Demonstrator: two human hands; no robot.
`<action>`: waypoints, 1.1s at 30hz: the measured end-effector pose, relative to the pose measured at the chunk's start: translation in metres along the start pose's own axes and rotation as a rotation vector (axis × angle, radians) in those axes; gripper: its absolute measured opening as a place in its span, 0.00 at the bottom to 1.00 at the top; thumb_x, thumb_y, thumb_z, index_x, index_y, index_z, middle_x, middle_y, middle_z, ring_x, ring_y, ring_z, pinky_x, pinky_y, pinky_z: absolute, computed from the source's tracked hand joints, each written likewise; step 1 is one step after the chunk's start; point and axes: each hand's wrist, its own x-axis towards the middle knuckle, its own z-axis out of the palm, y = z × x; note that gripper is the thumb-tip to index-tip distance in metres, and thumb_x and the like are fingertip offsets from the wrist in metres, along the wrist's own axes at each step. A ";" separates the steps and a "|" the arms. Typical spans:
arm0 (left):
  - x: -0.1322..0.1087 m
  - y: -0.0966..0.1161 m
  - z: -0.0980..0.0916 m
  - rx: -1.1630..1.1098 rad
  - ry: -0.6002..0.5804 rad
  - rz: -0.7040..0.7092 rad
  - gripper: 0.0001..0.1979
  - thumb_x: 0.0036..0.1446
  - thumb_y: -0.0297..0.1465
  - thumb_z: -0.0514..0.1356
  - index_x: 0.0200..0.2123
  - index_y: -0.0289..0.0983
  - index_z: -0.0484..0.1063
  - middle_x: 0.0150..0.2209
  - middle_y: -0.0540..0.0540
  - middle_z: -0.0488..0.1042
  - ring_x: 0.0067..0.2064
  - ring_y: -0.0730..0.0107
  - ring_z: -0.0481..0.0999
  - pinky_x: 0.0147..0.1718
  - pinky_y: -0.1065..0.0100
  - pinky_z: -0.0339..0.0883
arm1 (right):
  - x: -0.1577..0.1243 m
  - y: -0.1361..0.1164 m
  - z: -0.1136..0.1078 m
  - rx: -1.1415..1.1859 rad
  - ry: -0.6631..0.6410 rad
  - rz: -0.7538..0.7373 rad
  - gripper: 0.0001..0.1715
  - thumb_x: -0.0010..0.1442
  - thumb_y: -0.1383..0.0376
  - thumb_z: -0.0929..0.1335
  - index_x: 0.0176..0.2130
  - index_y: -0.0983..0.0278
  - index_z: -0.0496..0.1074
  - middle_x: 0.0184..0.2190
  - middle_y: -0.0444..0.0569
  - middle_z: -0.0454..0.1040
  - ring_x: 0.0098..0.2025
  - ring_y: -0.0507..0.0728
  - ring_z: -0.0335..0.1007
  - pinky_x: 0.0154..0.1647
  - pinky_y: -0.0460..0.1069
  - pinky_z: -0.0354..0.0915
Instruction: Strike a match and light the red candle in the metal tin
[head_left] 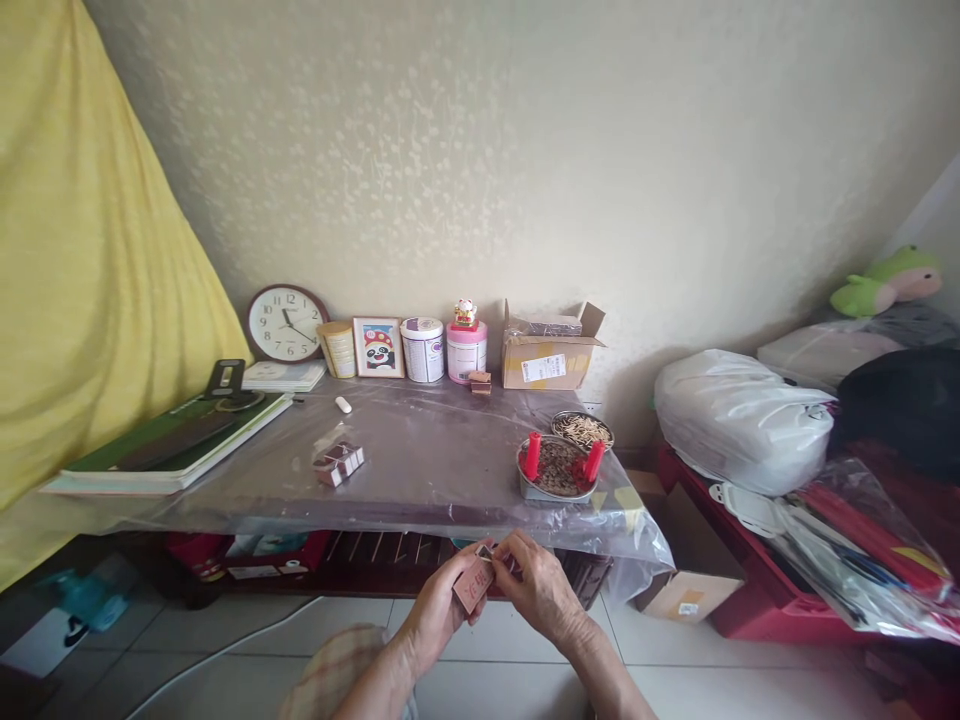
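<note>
A small pinkish-brown matchbox (472, 590) with red print sits in my left hand (439, 600), in front of the table's near edge. The fingers of that hand are closed around its sides, and its upper end looks partly slid open. Thumb and fingers of my right hand (541, 585) are pinched together right at that end. What they hold, if anything, is too small to make out. Beyond the hands stands a metal tin (556, 475) with a dark, grainy filling and two red candles (533, 456). Behind it lies a round dish of loose matchsticks (583, 430).
A wrapped pack of matchboxes (339, 462) lies on the plastic-covered table (427, 460). Along the wall stand a clock (287, 323), tubs, a framed panda picture (379, 348) and an open carton (547, 362). A large book (172, 440) lies left; bags (742, 420) are piled right.
</note>
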 end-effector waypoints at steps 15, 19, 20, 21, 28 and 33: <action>-0.003 0.009 -0.002 -0.131 0.007 -0.167 0.19 0.56 0.34 0.53 0.50 0.33 0.69 0.27 0.43 0.78 0.18 0.76 0.66 0.19 0.72 0.50 | 0.002 0.006 -0.011 0.180 -0.027 -0.107 0.12 0.56 0.75 0.63 0.34 0.63 0.73 0.33 0.47 0.71 0.32 0.53 0.69 0.35 0.47 0.66; -0.003 0.007 0.000 -0.124 0.015 -0.217 0.17 0.55 0.34 0.55 0.45 0.32 0.72 0.26 0.45 0.77 0.17 0.77 0.67 0.18 0.73 0.48 | -0.001 0.004 -0.011 0.187 -0.093 -0.096 0.12 0.56 0.75 0.62 0.31 0.62 0.72 0.32 0.46 0.70 0.32 0.53 0.68 0.34 0.47 0.65; -0.002 0.007 0.001 -0.121 0.014 -0.223 0.16 0.55 0.34 0.55 0.44 0.33 0.72 0.25 0.45 0.77 0.17 0.77 0.67 0.18 0.73 0.47 | -0.002 0.003 -0.010 0.191 -0.105 -0.088 0.12 0.57 0.75 0.62 0.31 0.62 0.72 0.32 0.46 0.70 0.31 0.53 0.68 0.34 0.47 0.64; -0.002 0.007 0.002 -0.118 0.012 -0.228 0.15 0.54 0.34 0.55 0.42 0.33 0.73 0.25 0.46 0.77 0.16 0.77 0.67 0.18 0.73 0.47 | -0.002 0.003 -0.010 0.195 -0.114 -0.081 0.12 0.57 0.74 0.62 0.31 0.62 0.72 0.32 0.46 0.70 0.30 0.53 0.68 0.33 0.47 0.64; 0.001 0.003 0.001 -0.114 -0.005 -0.231 0.12 0.54 0.35 0.54 0.36 0.35 0.74 0.21 0.49 0.74 0.16 0.77 0.67 0.18 0.73 0.46 | 0.002 -0.001 -0.012 0.333 -0.129 -0.010 0.08 0.58 0.69 0.64 0.31 0.63 0.73 0.31 0.47 0.72 0.31 0.54 0.69 0.34 0.47 0.64; 0.002 0.003 0.002 -0.106 -0.064 -0.226 0.13 0.54 0.35 0.54 0.34 0.34 0.74 0.23 0.45 0.77 0.16 0.77 0.67 0.18 0.73 0.46 | 0.004 -0.003 -0.010 0.522 -0.131 0.101 0.09 0.58 0.62 0.66 0.30 0.64 0.72 0.28 0.45 0.72 0.26 0.52 0.68 0.28 0.46 0.64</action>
